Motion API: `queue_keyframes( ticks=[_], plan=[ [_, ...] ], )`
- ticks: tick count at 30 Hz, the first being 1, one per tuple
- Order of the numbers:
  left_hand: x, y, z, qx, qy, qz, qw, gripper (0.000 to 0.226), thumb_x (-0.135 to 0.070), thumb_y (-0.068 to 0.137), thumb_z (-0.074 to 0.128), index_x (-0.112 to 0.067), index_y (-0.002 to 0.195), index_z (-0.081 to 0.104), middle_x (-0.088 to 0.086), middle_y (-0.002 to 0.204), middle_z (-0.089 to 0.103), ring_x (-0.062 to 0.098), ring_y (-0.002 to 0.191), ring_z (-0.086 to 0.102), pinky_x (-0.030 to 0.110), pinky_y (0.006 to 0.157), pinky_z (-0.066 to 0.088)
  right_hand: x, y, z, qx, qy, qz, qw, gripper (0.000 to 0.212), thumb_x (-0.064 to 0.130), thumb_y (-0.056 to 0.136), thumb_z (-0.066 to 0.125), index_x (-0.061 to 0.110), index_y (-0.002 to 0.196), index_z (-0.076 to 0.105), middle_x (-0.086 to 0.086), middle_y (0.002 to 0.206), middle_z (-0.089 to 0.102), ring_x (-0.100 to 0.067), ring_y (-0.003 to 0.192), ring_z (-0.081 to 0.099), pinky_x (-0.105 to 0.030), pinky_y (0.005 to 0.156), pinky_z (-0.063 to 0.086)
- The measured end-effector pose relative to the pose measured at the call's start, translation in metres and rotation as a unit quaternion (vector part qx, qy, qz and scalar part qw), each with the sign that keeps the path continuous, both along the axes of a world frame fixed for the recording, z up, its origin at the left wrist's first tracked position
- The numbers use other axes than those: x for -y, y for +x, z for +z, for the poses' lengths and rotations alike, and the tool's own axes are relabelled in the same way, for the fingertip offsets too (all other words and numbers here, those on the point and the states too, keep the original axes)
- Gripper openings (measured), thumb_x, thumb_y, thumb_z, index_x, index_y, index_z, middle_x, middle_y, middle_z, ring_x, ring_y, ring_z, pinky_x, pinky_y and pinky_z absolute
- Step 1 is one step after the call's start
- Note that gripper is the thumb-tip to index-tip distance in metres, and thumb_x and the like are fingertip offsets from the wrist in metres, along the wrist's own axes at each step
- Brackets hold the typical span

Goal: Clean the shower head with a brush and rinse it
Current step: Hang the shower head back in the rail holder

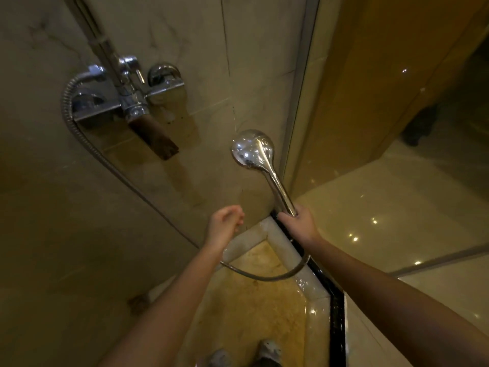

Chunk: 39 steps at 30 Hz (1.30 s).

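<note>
A chrome hand-held shower head [252,149] points away from me toward the tiled wall, its shiny back side facing the camera. My right hand [297,221] grips the lower end of its handle. The flexible metal hose [267,275] loops from under that hand and runs up to the wall mixer. My left hand [225,225] hovers to the left of the handle with fingers loosely curled, and nothing shows in it. No brush is in view.
A chrome wall mixer [127,99] with a spout and riser pipe is mounted at upper left. A glass partition [304,102] stands on the right above a black floor track [328,287]. The wet yellowish shower floor [254,308] lies below, with my feet at the bottom edge.
</note>
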State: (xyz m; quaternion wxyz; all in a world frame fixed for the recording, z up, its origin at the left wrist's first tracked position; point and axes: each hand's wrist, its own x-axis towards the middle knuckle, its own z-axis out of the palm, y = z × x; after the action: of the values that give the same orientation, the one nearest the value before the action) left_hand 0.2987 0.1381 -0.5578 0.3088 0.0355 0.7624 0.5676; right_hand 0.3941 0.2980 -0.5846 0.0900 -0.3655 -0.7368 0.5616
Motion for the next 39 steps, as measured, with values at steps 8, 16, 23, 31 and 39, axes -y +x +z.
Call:
queue_keyframes(
  ticks=[8,16,23,31,39],
  plan=[
    [-0.046,0.004,0.113,-0.073,0.103,-0.199,0.972,0.017,-0.018,0.093,0.053,-0.018,0.108,0.060,0.003,0.110,0.064,0.005,0.096,0.060,0.014,0.084,0.049,0.024,-0.010,0.087,-0.138,-0.029,0.064,0.988,0.021,-0.005,0.082,0.056,0.010,0.069,0.053,-0.003,0.058,0.042,-0.010,0.050,0.039,-0.022,0.047,0.030],
    [-0.040,-0.006,0.168,-0.242,0.117,-0.099,0.958,0.004,-0.029,0.078,0.070,-0.029,0.081,0.068,-0.004,0.083,0.072,0.012,0.086,0.069,0.038,0.085,0.055,0.027,-0.021,0.156,-0.128,-0.036,0.173,0.976,0.017,0.010,0.090,0.060,0.012,0.078,0.047,0.001,0.056,0.047,-0.011,0.049,0.047,-0.022,0.049,0.041],
    [-0.034,-0.016,0.208,-0.392,0.051,-0.018,0.918,0.015,-0.040,0.077,0.070,-0.028,0.071,0.064,-0.005,0.067,0.067,0.009,0.066,0.065,0.029,0.061,0.053,0.042,-0.031,0.182,-0.226,0.131,0.087,0.961,0.014,0.025,0.082,0.073,0.019,0.084,0.060,0.004,0.072,0.060,0.000,0.064,0.057,-0.016,0.060,0.048],
    [-0.022,-0.041,0.249,-0.391,0.078,-0.050,0.916,0.015,-0.027,0.076,0.074,-0.020,0.089,0.069,-0.004,0.082,0.071,0.007,0.081,0.068,0.022,0.074,0.054,0.037,-0.054,0.220,-0.239,0.138,0.171,0.946,0.015,0.021,0.087,0.067,0.013,0.099,0.065,-0.008,0.087,0.068,-0.016,0.083,0.068,-0.033,0.079,0.058],
    [0.004,-0.075,0.290,-0.430,0.046,-0.087,0.897,0.031,-0.035,0.089,0.058,-0.018,0.114,0.063,-0.006,0.105,0.068,0.009,0.100,0.063,0.024,0.086,0.050,0.048,-0.081,0.262,-0.274,0.132,0.166,0.938,0.021,0.019,0.087,0.068,0.022,0.107,0.065,0.000,0.096,0.068,-0.008,0.085,0.070,-0.020,0.065,0.056]
  ],
)
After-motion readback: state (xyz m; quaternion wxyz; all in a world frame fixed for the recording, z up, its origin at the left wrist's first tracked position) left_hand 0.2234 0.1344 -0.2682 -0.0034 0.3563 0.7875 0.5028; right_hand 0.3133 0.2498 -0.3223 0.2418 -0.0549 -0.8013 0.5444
